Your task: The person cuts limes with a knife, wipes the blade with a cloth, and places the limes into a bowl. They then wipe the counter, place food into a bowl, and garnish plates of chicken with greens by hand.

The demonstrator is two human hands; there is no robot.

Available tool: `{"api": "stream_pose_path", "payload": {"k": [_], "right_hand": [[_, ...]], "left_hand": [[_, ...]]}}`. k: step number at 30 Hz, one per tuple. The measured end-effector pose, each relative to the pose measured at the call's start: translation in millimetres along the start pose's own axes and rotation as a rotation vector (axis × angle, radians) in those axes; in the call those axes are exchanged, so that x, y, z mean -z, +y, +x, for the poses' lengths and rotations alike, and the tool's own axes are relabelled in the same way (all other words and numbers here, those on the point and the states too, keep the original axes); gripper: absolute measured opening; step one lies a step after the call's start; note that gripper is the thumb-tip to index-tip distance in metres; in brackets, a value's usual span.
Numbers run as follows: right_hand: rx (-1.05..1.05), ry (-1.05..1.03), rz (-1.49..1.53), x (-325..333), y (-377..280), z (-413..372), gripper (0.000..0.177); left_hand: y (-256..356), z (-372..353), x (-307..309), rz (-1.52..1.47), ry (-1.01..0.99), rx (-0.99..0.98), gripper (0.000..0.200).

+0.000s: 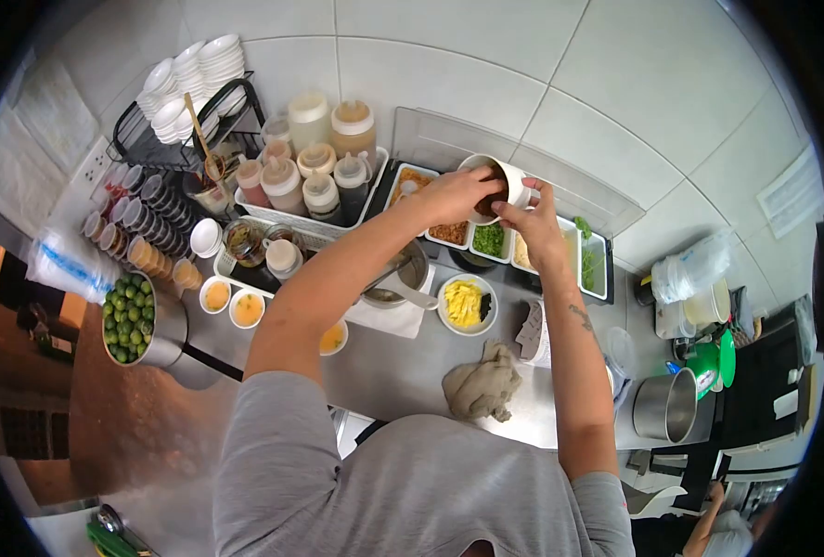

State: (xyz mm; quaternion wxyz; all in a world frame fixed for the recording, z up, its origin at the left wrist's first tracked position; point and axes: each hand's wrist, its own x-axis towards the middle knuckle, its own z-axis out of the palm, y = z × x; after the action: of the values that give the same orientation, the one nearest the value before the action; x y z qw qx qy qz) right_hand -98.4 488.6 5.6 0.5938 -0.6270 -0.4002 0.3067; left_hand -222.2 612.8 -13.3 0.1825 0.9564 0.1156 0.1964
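Observation:
My right hand (539, 227) grips the rim of a white tub (516, 188), tilted above the topping trays with its mouth to the left. Something dark lies inside it. My left hand (468, 193) reaches into the mouth with bent fingers; their tips are partly hidden, and I cannot make out what they pinch. Below sit trays of chopped green herbs (492, 242) and reddish-brown bits (449, 233). Nearer me on the counter stands a white bowl (443, 311) with yellow strips and a few black pieces.
A crumpled cloth (482, 382) lies near the front edge. Left are small bowls of yellow liquid (246, 307), a pot of green limes (130, 317) and squeeze bottles (282, 183). A ladle rests in a pot (414, 269). Right stands a metal pot (664, 407); another person (727, 534) is behind it.

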Motion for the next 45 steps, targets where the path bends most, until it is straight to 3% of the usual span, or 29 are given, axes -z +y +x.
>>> {"api": "stream_pose_path", "payload": {"k": [2,5,8,15,21,24,27,30,33,36,39,42,45], "right_hand": [[0.057,0.008,-0.08,0.5,3.0,2.9,0.071],[0.038,-0.023,-0.108,-0.9,-1.0,4.8,0.073],[0.055,-0.037,-0.252,-2.7,6.1,16.3,0.077],[0.119,0.048,-0.522,-13.0,0.8,16.9,0.079],[0.182,0.103,-0.678,-30.1,-4.7,4.2,0.079],[0.221,0.11,-0.676,-30.0,-2.2,4.8,0.078],[0.305,0.117,-0.677,-33.9,-0.2,5.2,0.077],[0.269,0.101,-0.679,-40.5,-4.6,4.9,0.077],[0.264,0.111,-0.673,-40.8,-2.4,3.6,0.076],[0.282,0.123,-0.662,-36.2,0.0,5.8,0.076],[0.28,0.132,-0.656,-37.5,-0.9,4.3,0.075],[0.307,0.151,-0.656,-38.9,0.9,4.5,0.076],[0.257,0.155,-0.646,-37.9,-3.3,1.6,0.078]], "left_hand": [[-13.2,1.0,-1.1,0.04,-0.038,-0.025,0.05],[-7.7,-0.8,3.6,-0.111,0.113,-0.074,0.049],[-12.0,3.1,-1.6,-0.032,-0.023,-0.062,0.048],[-23.8,2.6,0.1,-0.166,0.071,0.046,0.033],[-33.2,0.0,-16.1,-0.028,-0.035,0.032,0.037],[-44.8,-1.8,-21.9,-0.072,0.124,0.0,0.036],[-42.8,-5.1,-18.3,-0.063,0.126,0.002,0.036],[-44.0,-1.9,-23.7,-0.082,0.005,0.036,0.038],[-45.6,-4.9,-22.8,-0.097,0.038,0.027,0.039],[-53.6,-7.7,-25.6,-0.105,0.214,-0.054,0.038],[-49.1,-8.6,-21.7,-0.121,0.192,-0.032,0.036],[-48.8,-3.8,-27.2,-0.083,0.015,0.062,0.035],[-52.0,-3.8,-30.0,-0.084,0.105,0.024,0.032]]}}
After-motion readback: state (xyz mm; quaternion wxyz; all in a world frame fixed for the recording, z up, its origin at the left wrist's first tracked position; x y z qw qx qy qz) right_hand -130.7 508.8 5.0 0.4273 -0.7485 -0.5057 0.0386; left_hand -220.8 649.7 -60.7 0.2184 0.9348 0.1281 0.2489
